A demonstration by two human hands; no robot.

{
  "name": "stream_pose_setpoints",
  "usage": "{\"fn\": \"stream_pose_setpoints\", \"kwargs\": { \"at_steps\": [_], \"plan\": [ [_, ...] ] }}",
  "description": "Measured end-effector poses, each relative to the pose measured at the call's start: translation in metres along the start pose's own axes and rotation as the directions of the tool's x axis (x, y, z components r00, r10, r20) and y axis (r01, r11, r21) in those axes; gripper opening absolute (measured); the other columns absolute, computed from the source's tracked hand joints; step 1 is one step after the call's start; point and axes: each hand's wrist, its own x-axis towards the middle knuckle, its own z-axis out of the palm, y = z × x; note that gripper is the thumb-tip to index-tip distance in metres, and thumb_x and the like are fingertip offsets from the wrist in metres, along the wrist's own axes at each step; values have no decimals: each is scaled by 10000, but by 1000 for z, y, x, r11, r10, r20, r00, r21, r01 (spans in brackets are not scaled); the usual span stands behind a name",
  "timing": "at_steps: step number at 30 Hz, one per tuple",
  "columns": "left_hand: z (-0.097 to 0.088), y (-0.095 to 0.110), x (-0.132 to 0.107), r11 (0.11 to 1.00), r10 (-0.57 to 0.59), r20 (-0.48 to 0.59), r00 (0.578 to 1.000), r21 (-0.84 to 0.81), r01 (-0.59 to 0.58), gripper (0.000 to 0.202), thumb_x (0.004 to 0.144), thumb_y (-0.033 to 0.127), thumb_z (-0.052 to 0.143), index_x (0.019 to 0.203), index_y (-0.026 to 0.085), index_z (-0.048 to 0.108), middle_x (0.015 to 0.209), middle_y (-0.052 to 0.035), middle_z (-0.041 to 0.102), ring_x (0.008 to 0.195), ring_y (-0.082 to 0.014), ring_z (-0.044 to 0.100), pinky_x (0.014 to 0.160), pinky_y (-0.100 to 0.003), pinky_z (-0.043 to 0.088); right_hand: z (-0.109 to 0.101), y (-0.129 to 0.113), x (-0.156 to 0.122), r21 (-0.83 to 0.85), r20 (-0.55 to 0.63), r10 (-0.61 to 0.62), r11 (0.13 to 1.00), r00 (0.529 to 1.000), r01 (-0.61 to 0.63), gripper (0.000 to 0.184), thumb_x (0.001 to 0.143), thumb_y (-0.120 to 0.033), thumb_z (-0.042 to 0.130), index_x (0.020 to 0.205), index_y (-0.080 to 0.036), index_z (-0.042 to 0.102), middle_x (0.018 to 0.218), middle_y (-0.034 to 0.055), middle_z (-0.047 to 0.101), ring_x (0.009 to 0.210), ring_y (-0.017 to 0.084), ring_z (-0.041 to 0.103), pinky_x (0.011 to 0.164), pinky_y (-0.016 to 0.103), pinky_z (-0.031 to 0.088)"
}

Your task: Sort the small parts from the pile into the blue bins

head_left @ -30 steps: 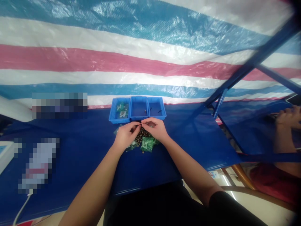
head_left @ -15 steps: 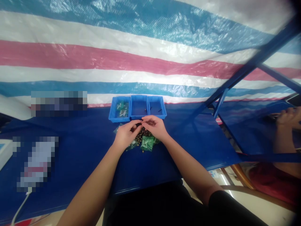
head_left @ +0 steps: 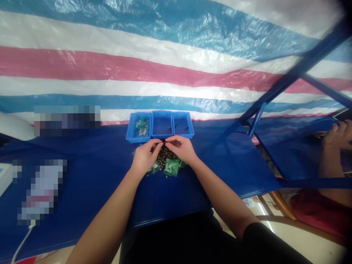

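- The dark piece [head_left: 164,142] between the left hand [head_left: 144,158] and the right hand [head_left: 183,149] is too small to name.
- These hands hide part of the pile [head_left: 165,156].
- Coarse squares blur the pale object [head_left: 44,190] on the left.
- The right edge cuts the co-worker [head_left: 320,212].

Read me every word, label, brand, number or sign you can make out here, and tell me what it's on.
No text can be read.
Green packet below the hands: too small and blurred for any print to be read.
Packets in the left blue bin: also too small.
Flat thing at left: pixelated.
Striped sheet: no lettering visible.
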Motion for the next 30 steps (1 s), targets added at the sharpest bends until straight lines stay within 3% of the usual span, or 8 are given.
{"fn": "stream_pose_setpoints", "kwargs": {
  "at_steps": [12, 18, 24, 30],
  "plan": [
    [-1, -1, 0, 1000, -15, 13, 1000, -5, 15, 295, 952, 417, 505, 1014, 201, 696, 838, -15, 724, 663, -122, 624, 653, -212, 453, 1, -3, -2, -9, -19, -34, 999, 999, 34, 213, 804, -354, 701, 945, -199, 742, 880, 53, 746, 709, 157, 663, 691, 299, 559],
    [0, -1, 0, 998, -17, 21, 1000, -53, 18, 299, 934, 399, 534, 1111, 211, 685, 724, 19, 659, 598, -98, 571, 618, -203, 444, 0, 2, 0, 32, -45, -10, 999, 999, 12, 237, 797, -372, 713, 959, -204, 747, 932, 62, 757, 809, 183, 702, 787, 329, 577],
    [2, -3, -1, 999, -2, -16, 1000, -51, 1, 281, 931, 400, 539, 1058, 200, 692, 665, 31, 613, 584, -90, 550, 620, -197, 438, 1, 2, 0, 53, -26, 10, 999, 1000, -9, 233, 782, -361, 720, 947, -199, 748, 890, 57, 756, 758, 173, 695, 726, 306, 575],
    [1, -3, 0, 999, -38, 19, 999, -15, 39, 272, 947, 402, 509, 998, 198, 682, 741, 12, 685, 616, -107, 600, 614, -205, 429, 4, 1, -1, 64, -19, 4, 998, 1000, -2, 248, 769, -352, 727, 964, -200, 741, 908, 57, 754, 770, 170, 694, 724, 298, 574]
  ]
}}
